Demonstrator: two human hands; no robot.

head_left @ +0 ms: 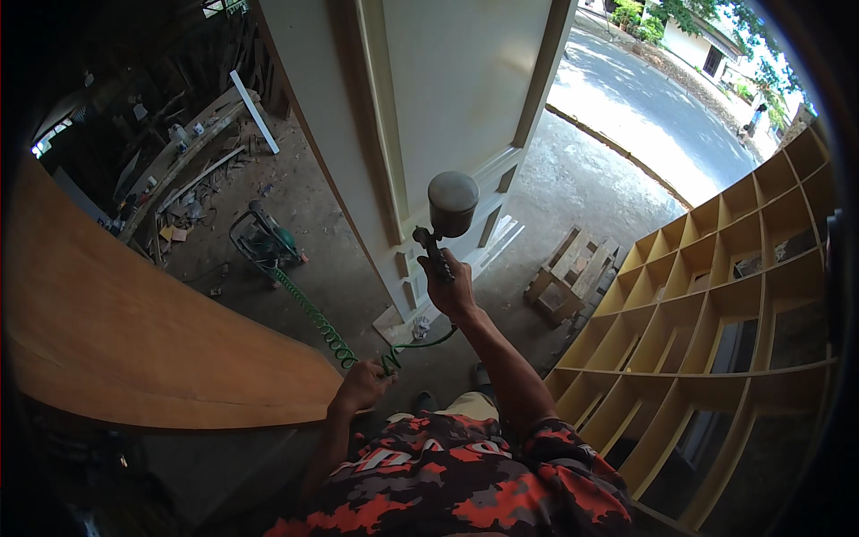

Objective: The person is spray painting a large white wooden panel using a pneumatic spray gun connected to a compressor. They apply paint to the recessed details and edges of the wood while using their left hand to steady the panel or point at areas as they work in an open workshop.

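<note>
In my right hand (451, 288) is a spray gun (433, 251) with a round grey cup (454, 202) on top, its grip wrapped by my fingers. The gun is in front of a tall pale panelled door (465, 89), which stands upright ahead of me. A green coiled air hose (309, 313) runs from a green air compressor (268, 240) on the floor. My left hand (362, 387) is closed around the hose low down, near my waist. Beyond it the hose curves up toward the gun, and my right forearm hides part of it.
An orange-brown curved wooden panel (161, 331) is close on my left. To the right stands a wooden shelf frame (698, 331) with many compartments. A low wooden crate (573, 273) sits beyond the door. Boards and scraps (192, 166) lie at the far left.
</note>
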